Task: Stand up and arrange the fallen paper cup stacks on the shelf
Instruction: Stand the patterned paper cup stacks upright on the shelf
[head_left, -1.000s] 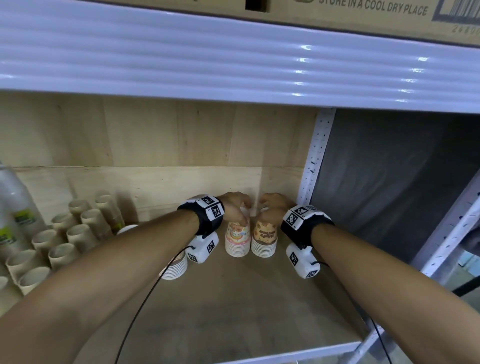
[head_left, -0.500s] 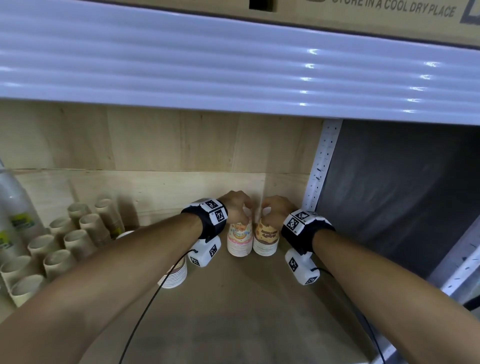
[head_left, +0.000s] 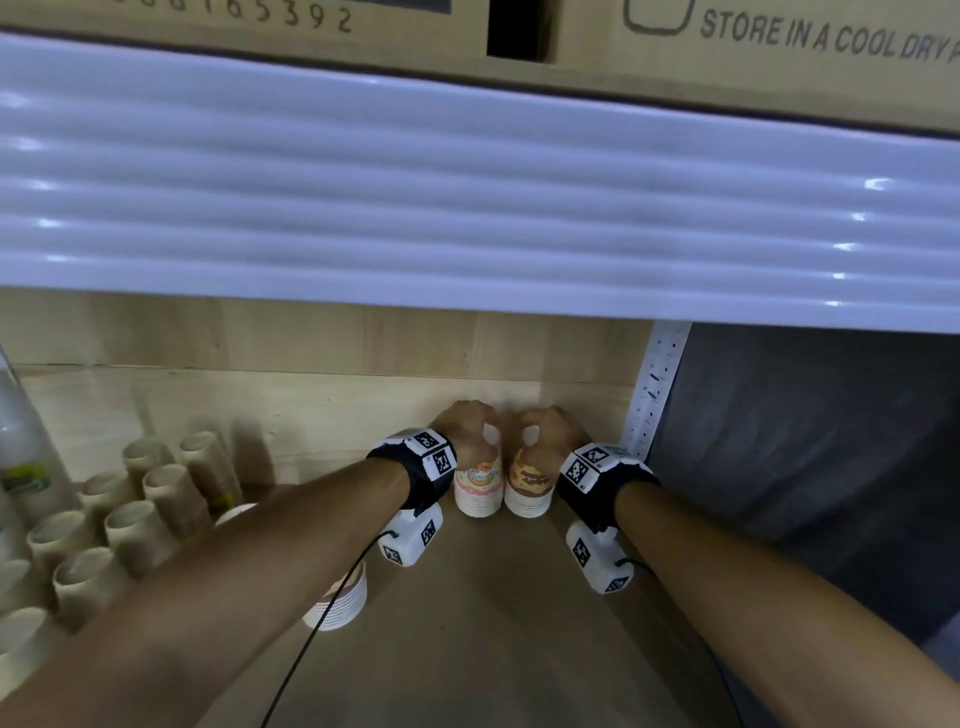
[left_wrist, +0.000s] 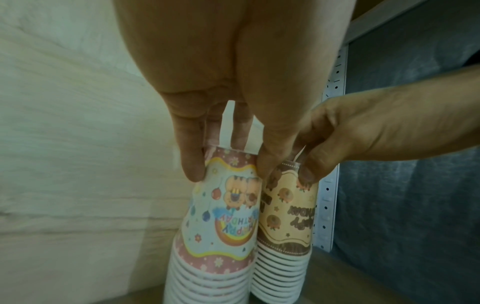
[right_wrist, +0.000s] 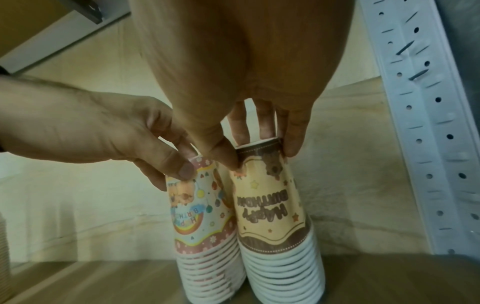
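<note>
Both arms are bare, with no sleeves. Each wrist wears a wide black band (head_left: 415, 478) with white squares on top that have black checker patterns (head_left: 592, 465). A small white camera box (head_left: 410, 538) hangs under each wrist, and a thin black cable (head_left: 311, 639) runs back from it.

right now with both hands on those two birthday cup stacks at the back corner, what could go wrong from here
1. The pink cup stack and the brown cup stack stand touching; releasing one unevenly could tip both.
2. The left hand and right hand pinch only the top cups, so lifting might pull those off.
3. Drawing back, the left forearm could knock the third cup stack just beneath it.
</note>
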